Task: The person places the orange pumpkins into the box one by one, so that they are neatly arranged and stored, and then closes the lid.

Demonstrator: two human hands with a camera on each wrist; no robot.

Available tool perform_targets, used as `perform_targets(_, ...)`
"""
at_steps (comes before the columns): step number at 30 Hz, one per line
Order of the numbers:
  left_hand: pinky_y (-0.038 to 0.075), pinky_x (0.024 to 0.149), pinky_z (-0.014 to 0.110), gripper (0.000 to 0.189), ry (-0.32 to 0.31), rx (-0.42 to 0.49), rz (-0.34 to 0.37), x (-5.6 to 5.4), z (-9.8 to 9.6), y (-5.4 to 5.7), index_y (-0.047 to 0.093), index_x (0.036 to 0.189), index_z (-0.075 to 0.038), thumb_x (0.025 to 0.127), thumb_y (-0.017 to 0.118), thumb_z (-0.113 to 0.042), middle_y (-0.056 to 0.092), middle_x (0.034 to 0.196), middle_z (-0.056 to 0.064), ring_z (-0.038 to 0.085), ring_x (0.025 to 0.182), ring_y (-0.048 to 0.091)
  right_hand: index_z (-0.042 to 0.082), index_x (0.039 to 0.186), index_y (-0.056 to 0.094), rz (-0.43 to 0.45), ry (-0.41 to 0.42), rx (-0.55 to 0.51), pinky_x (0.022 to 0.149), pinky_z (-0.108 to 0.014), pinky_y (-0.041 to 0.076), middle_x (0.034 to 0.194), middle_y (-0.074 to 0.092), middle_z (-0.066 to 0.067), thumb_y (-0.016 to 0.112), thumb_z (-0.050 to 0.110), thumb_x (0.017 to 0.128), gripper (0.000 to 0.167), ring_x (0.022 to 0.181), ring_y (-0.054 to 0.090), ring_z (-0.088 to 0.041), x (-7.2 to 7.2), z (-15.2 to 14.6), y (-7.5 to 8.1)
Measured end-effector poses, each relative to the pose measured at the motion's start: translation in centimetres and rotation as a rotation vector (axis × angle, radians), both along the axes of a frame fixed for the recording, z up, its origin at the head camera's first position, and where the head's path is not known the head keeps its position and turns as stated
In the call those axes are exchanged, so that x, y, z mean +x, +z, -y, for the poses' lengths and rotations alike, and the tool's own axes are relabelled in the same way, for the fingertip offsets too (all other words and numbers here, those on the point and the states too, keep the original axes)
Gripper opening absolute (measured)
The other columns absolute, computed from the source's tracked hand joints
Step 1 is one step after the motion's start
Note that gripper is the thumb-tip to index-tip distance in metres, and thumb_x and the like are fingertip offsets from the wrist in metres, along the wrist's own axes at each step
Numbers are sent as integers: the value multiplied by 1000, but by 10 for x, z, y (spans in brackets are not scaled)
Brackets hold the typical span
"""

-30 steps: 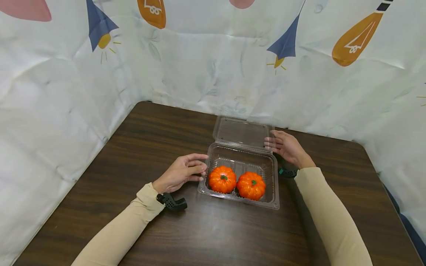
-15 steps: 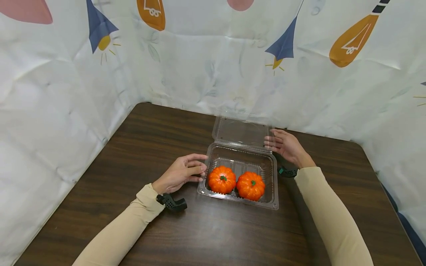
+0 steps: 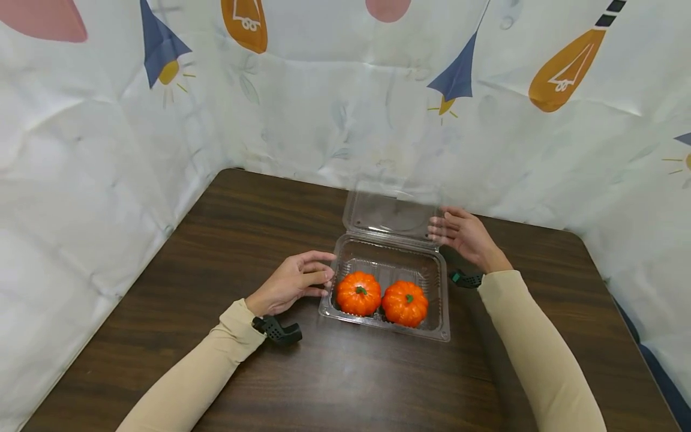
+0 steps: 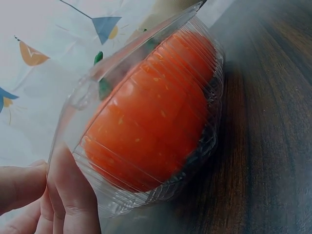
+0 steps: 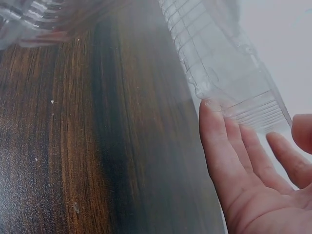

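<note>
- My left grip (image 3: 294, 281), thumb and fingers nearly together, pinches the left rim of the clear plastic tray (image 3: 445, 300) on the brown bench (image 3: 345, 384).
- Inside: a glossy orange pumpkin (image 3: 358, 294) and its twin (image 3: 405, 304), probably light.
- My right grip (image 3: 465, 240) lightly pinches the hinged clear lid (image 3: 388, 216); likely flimsy, I'd take rims only.

A right hand (image 5: 258, 180) reaches in from the lower right, its longer fingers stretched upward and their tips touching the lower end of a clear plastic lid (image 5: 234, 73) that slants through the upper right. The thumb (image 5: 303, 132) shows at the right edge, near the lid's rim. Dark wood-grained table (image 5: 73, 136) fills the left, beneath a blurred clear plastic tray (image 5: 36, 17) at upper left.
</note>
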State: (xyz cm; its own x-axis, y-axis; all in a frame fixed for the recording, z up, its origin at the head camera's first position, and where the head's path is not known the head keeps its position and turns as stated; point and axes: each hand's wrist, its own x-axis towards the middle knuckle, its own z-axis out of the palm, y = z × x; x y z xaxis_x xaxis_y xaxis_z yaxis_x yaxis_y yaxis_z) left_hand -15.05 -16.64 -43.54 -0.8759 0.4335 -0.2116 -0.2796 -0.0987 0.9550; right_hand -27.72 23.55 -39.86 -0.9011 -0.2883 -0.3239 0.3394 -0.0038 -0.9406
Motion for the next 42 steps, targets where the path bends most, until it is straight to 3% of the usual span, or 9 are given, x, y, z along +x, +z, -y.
perform_targets(11, 65, 80, 26, 54, 5, -5, 4, 0, -1, 2, 43, 151, 0, 102, 65, -8, 69, 104, 0, 10, 86, 69, 11, 165, 22, -21, -17, -111, 95, -33, 62, 125, 64, -4, 47, 14, 110, 60, 110, 71, -18, -3, 1, 13)
perform_targets(17, 65, 80, 26, 55, 7, -15, 7, -4, -4, 3, 44, 151, -1, 102, 66, -8, 69, 103, 0, 11, 86, 69, 2, 162, 26, -56, 1, -107, 100, -28, 59, 135, 59, -3, 47, 28, 112, 60, 119, 64, -17, -5, -1, 18)
perform_targets(23, 65, 80, 26, 53, 11, -22, 10, -8, -7, 2, 44, 151, -2, 102, 65, -8, 69, 104, -1, 11, 86, 69, 9, 153, 40, -71, 7, -114, 103, -26, 57, 133, 61, 3, 45, 35, 111, 49, 124, 61, -16, -4, -4, 21)
perform_targets(28, 65, 79, 26, 53, 13, -8, 24, -10, -9, 3, 43, 151, 0, 102, 63, -6, 70, 100, -1, 10, 84, 69, 8, 158, 36, -97, 1, -71, 103, -26, 57, 131, 64, 6, 46, 43, 110, 61, 124, 63, -14, -4, -4, 24)
perform_targets(34, 64, 80, 25, 54, 17, 3, 26, -12, -12, 5, 43, 151, 2, 102, 63, -5, 71, 97, -1, 10, 83, 69, 7, 163, 28, -104, -12, -19, 108, -28, 53, 148, 52, -3, 40, 60, 105, 79, 125, 60, -14, -4, -1, 30)
perform_targets(38, 64, 80, 25, 53, 24, -4, 28, -15, -12, 4, 43, 151, 2, 102, 63, -4, 71, 96, -2, 10, 84, 69, 8, 163, 29, -117, -9, 2, 123, -37, 42, 164, 37, -16, 34, 64, 104, 82, 141, 51, -24, -4, 1, 33)
perform_targets(42, 64, 79, 24, 53, 30, -8, 29, -17, -13, 3, 43, 151, 1, 102, 62, -4, 72, 96, -2, 9, 83, 70, 6, 163, 28, -140, -1, 31, 130, -45, 31, 169, 30, -19, 28, 66, 104, 84, 153, 39, -32, -2, 3, 36)
